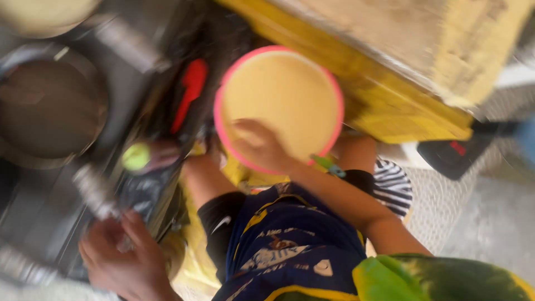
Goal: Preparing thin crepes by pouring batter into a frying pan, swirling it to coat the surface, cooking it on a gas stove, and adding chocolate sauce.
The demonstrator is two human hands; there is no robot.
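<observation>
1. right hand point(257, 146) lies flat on the pink-rimmed bowl point(278, 106) of yellow batter, fingers spread over its near rim, not clamped.
2. bowl sits up and just left of that hand, against the yellow board point(390, 106).
3. left hand point(125, 256) is curled shut on the pan handle point(92, 192); handle's long axis runs up-left to the dark pan point(44, 111).
4. right hand is nearer the bowl; the left is well apart from it.
5. heavy blur, finger detail is rough.

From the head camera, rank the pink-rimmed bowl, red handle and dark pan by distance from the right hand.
From the right hand:
1. Pink-rimmed bowl, touched at its near rim.
2. Red handle, left of the bowl.
3. Dark pan, far left.
</observation>
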